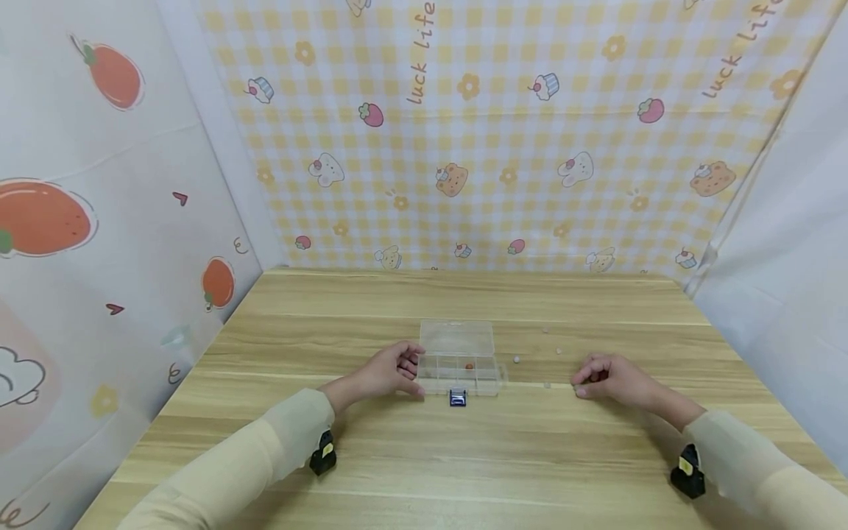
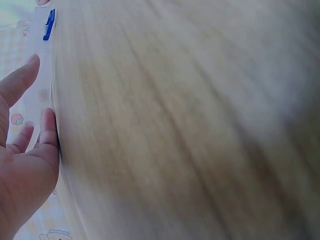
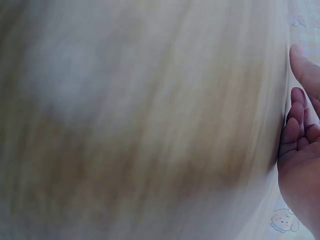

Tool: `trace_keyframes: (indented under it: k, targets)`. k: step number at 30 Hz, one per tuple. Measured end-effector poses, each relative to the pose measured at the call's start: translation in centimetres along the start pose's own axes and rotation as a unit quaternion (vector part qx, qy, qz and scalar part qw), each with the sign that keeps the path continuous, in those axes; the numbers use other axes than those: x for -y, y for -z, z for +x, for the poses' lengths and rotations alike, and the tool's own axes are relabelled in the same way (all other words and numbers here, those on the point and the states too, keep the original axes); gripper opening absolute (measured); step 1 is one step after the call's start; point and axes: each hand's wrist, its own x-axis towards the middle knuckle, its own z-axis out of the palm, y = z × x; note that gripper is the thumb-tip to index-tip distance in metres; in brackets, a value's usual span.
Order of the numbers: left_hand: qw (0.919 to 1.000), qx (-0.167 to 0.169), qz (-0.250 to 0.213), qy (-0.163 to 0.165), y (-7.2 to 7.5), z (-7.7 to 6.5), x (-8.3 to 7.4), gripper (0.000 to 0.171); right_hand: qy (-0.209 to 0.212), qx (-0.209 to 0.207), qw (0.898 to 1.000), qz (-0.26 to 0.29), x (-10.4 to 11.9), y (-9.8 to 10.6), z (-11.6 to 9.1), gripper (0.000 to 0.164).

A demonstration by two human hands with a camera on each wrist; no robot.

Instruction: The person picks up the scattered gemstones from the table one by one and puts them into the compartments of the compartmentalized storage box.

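A clear plastic compartment box (image 1: 447, 383) lies on the table, its transparent lid (image 1: 457, 337) folded back behind it. One compartment contains a small orange bead (image 1: 469, 366), and a dark blue latch (image 1: 458, 398) sticks out at the front. My left hand (image 1: 391, 369) holds the box's left end, thumb at the front corner and fingers at the side and back. To the right of the box, my right hand (image 1: 609, 377) is low over the table with its fingers loosely bent. In the right wrist view, a gap separates the thumb (image 3: 304, 70) from the fingers (image 3: 296, 107).
Several tiny pale pieces are scattered between the box and my right hand, among them a whitish bead (image 1: 517, 359) and a small piece (image 1: 548, 385). The wooden table (image 1: 411, 464) meets a checkered cloth (image 1: 424, 206) at its back edge.
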Motion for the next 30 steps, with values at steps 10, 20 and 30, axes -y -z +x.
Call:
trace_keyframes:
  k: [10,20,30]
  targets:
    - [1.0,0.002,-0.005,-0.002,0.1,0.0,-0.1,0.072,-0.025,-0.019,0.999,0.007,0.8,0.3,0.5,0.015]
    - [0.9999,0.008,-0.009,-0.006,0.1,0.1,0.1,0.072,-0.039,-0.054,0.998,-0.001,2.0,-0.1,1.8,0.022]
    - [1.0,0.005,0.0,-0.005,0.1,0.0,0.2,0.071,-0.043,-0.066,0.996,0.03,2.9,-1.0,3.4,0.023]
